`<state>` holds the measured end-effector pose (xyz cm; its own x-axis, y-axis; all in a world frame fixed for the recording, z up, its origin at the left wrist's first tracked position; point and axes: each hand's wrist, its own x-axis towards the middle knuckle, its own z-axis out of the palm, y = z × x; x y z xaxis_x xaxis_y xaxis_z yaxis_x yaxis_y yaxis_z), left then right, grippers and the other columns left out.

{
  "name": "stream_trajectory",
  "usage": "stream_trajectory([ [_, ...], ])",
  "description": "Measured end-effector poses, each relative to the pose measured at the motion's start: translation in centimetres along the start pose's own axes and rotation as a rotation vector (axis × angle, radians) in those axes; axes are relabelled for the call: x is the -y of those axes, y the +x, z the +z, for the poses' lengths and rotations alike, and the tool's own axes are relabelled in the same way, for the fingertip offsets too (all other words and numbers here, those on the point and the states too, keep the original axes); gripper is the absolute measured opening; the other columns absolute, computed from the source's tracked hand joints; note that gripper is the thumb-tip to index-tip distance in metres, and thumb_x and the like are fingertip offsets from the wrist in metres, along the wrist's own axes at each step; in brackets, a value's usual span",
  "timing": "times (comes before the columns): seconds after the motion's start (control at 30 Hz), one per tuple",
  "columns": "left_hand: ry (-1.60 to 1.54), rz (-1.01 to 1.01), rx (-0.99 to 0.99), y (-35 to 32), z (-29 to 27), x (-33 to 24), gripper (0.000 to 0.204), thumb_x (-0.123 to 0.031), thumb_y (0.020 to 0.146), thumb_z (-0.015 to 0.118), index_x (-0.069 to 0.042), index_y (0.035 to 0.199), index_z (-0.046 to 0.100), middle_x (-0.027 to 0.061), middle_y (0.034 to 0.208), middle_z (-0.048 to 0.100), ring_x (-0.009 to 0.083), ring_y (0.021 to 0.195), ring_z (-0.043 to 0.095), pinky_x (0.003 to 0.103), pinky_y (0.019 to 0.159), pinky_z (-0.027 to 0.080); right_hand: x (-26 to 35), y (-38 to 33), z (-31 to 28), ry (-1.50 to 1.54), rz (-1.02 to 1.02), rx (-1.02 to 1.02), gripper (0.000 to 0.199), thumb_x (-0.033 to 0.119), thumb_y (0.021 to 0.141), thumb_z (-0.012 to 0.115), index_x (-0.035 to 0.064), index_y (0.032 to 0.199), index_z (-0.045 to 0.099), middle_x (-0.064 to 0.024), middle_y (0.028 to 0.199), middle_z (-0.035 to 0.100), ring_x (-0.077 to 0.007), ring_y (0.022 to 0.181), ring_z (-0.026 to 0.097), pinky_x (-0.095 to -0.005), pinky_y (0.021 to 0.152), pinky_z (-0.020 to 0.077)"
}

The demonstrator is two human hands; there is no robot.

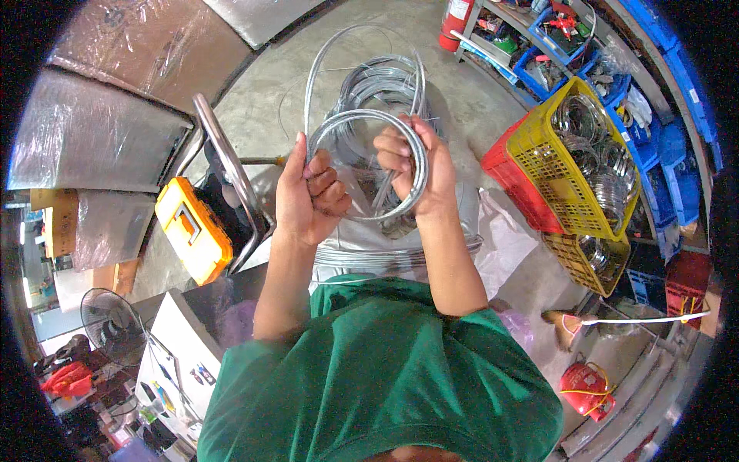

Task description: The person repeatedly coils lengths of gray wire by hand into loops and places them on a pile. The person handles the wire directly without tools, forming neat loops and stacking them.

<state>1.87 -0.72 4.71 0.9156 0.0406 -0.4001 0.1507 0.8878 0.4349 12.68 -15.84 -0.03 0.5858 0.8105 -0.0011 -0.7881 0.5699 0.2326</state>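
In front of my chest I hold a small coil of grey steel cable (368,114). My right hand (431,165) is closed around the right side of the coil. My left hand (312,192) is curled at the coil's left side, thumb upward, closed on the cable. A loose loop of cable (309,85) rises from beside my left thumb, arches over and comes down near my right hand. Behind the held coil lies a larger bundle of coiled cable (377,73), partly hidden by it. Another wide coil (369,258) sits close to my body, below my hands.
A yellow crate (531,158) of coiled cables rests against a red crate (512,189) at right, with a smaller yellow crate (573,262) nearer. Shelves hold blue bins (539,73). Left are a bent metal tube frame (231,165), an orange toolbox (196,231) and wrapped boxes (96,131).
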Motion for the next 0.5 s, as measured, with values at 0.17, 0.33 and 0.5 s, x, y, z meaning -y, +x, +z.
stream_trajectory([
  [0.17, 0.107, 0.164, -0.194, 1.3, -0.5, -0.8, 0.053, -0.057, 0.098, 0.047, -0.022, 0.061, 0.033, -0.0090, 0.049, 0.017, 0.0089, 0.043, 0.015, 0.028, 0.045, 0.014, -1.3, -2.5, -0.9, -0.384, 0.011, -0.119, 0.051, 0.049, 0.103, 0.032, 0.0079, 0.092, 0.060, -0.0266, 0.125, 0.060, -0.0431, 0.121, 0.054, -0.0618, 0.098, 0.0426],
  [0.33, 0.142, 0.284, -0.242, 2.4, -0.5, -0.2, 0.053, -0.053, 0.098, 0.050, -0.021, 0.060, 0.033, -0.0079, 0.049, 0.020, 0.0094, 0.041, 0.017, 0.029, 0.043, 0.014, -2.1, -3.2, -3.0, -0.521, 0.037, -0.086, 0.039, 0.044, 0.102, 0.041, 0.0099, 0.094, 0.058, -0.0223, 0.117, 0.064, -0.0418, 0.116, 0.059, -0.0620, 0.087, 0.0500],
  [0.5, 0.326, 0.417, -0.179, 3.1, -0.8, 1.3, 0.052, -0.049, 0.099, 0.049, -0.020, 0.059, 0.032, -0.0062, 0.050, 0.021, 0.0104, 0.040, 0.017, 0.029, 0.042, 0.014, -2.2, -3.4, -3.5, -0.623, 0.117, -0.236, 0.017, 0.019, 0.097, 0.058, 0.0096, 0.111, 0.054, -0.0184, 0.112, 0.066, -0.0393, 0.103, 0.067, -0.0522, 0.073, 0.0597],
])
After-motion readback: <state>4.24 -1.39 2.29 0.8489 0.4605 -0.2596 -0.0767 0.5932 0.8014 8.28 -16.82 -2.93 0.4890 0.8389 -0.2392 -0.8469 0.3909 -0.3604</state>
